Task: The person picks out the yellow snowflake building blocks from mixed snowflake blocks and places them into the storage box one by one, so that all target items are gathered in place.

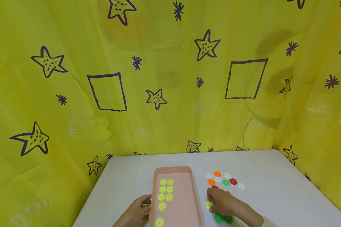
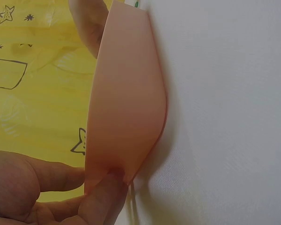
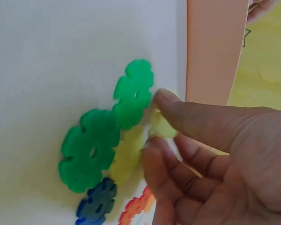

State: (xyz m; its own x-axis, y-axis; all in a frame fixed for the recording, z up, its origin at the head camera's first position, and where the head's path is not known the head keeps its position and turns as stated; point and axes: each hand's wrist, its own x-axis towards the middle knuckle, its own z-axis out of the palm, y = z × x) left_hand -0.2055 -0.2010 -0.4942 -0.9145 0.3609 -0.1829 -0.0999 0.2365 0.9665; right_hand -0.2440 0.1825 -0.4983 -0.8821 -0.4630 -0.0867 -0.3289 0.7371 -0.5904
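Note:
A pink tray (image 1: pixel 197 201) holds several yellow notched snowflake discs (image 1: pixel 162 206), mostly in two columns on its left side. My left hand (image 1: pixel 137 210) rests at the tray's left side, its fingertips touching the outer wall (image 2: pixel 124 93). To the right of the tray, my right hand (image 1: pixel 223 201) pinches a yellow snowflake disc (image 3: pixel 161 125) between thumb and fingers, just above the table. Close under that hand lie green discs (image 3: pixel 91 150), another yellow disc (image 3: pixel 126 159) and a dark blue disc (image 3: pixel 97 204). My fingers partly cover the pinched disc.
Farther back on the white table (image 1: pixel 130 176) lie loose orange (image 1: pixel 217 173), white (image 1: pixel 241 186), red (image 1: pixel 233 181) and green (image 1: pixel 226 182) discs. A yellow curtain (image 1: pixel 170 126) printed with stars encloses the back and sides.

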